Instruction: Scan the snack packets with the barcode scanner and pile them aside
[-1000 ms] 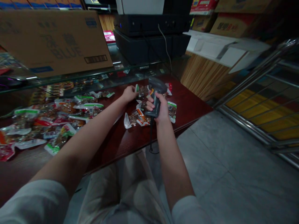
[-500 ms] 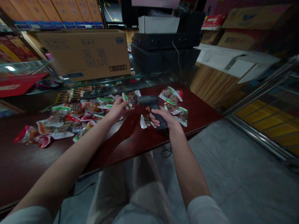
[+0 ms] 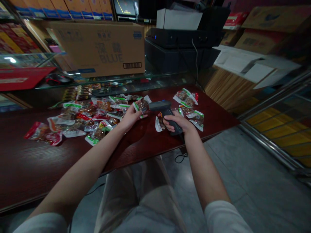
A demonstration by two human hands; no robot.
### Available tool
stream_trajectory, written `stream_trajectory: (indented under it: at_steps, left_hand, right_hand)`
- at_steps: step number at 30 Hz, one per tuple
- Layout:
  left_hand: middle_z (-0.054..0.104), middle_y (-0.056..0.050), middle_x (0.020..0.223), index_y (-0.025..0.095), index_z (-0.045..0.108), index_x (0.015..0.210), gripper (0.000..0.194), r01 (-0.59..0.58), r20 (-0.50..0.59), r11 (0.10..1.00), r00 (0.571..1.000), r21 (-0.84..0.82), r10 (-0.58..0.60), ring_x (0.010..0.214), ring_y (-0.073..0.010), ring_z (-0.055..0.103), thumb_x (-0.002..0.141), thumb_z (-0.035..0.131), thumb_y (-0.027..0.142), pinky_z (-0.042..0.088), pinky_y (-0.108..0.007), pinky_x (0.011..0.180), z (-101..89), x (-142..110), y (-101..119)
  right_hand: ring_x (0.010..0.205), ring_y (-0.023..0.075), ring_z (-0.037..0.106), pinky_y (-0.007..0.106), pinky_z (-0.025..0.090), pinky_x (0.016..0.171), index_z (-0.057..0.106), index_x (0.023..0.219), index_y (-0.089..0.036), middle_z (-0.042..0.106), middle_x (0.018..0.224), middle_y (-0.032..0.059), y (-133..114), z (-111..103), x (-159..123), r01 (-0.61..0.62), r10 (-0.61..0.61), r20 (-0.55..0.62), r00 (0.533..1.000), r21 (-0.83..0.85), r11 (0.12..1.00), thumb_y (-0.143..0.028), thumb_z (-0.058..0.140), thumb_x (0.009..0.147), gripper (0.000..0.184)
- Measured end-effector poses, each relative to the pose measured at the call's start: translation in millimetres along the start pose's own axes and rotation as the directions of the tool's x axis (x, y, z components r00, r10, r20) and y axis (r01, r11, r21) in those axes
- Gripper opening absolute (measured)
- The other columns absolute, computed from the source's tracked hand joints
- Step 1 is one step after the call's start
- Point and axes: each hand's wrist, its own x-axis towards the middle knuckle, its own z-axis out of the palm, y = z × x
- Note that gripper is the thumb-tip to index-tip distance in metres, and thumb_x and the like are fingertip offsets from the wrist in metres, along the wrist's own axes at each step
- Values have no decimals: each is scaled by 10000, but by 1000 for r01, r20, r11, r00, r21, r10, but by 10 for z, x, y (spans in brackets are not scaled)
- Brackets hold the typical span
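My left hand (image 3: 130, 117) is closed on a small snack packet (image 3: 141, 105) with a green and white edge, held up just above the dark red table (image 3: 145, 142). My right hand (image 3: 178, 123) grips the handle of a dark barcode scanner (image 3: 163, 108), whose head points left at the packet, almost touching it. A pile of similar snack packets (image 3: 89, 115) lies on the table to the left of my left hand. A smaller group of packets (image 3: 188, 105) lies right of the scanner.
A glass counter shelf (image 3: 109, 82) runs behind the table with a large cardboard box (image 3: 102, 47) on it. A black machine (image 3: 184, 42) stands at the back. The scanner cable (image 3: 181, 157) hangs off the table edge. Grey tiled floor (image 3: 243, 181) and metal rails (image 3: 279, 129) lie to the right.
My left hand lifted a packet from the right group and brought it leftward; the scanner turned from upright to pointing left at it. The view shifted left, showing more of the pile.
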Motion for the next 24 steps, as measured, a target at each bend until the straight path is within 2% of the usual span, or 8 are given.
stream_trajectory:
  at_steps: [4,11,15,18,21,24]
  left_hand:
    - [577,-78,1278,248,460,1281,597,24,13,999,1000,-24,-23,1043,-219,652,721,608,104,499,-474,970,14,-23,19]
    - [531,-114,1356,208,425,1343,698,3,-6,1000,1000,-9,-3,1131,-260,599,682,575,41,489,-502,977,23,-5,21]
    - [579,-96,1285,221,450,1328,586,-4,-31,997,999,80,7,1001,-221,660,761,552,113,526,-481,927,-7,23,5]
    - [629,-90,1179,210,476,1298,485,-26,-97,971,994,237,51,887,-207,684,817,494,159,572,-462,823,-66,55,36]
    - [649,-100,1103,173,510,1248,410,-57,-170,876,973,478,156,848,-222,685,842,458,202,576,-475,785,-177,64,143]
    - [650,-114,1092,148,568,1144,341,-92,-181,620,914,779,363,1007,-272,641,821,479,208,489,-516,948,-335,46,295]
  right_hand:
    - [354,49,396,169,336,309,496,1020,-151,512,576,-74,8,19,5,-3,3,-11,1000,-29,1000,-264,643,786,299]
    - [341,48,390,170,348,308,486,951,-166,501,555,-79,15,12,15,-2,2,-4,1000,-47,999,-257,650,775,257]
    - [342,52,385,172,343,302,493,975,-165,500,553,-80,21,-1,5,-7,7,-18,1000,-34,999,-256,638,782,257]
    - [341,51,376,169,330,300,493,1022,-167,500,562,-80,17,-15,-3,22,-22,-34,999,-6,1000,-265,629,789,287]
    - [344,50,377,168,322,305,495,1045,-165,498,571,-78,5,-28,-13,38,-38,-28,999,10,999,-270,622,796,299]
    - [347,49,378,168,316,308,495,1053,-165,498,580,-76,-4,-33,-24,31,-30,-16,999,14,999,-274,615,806,296]
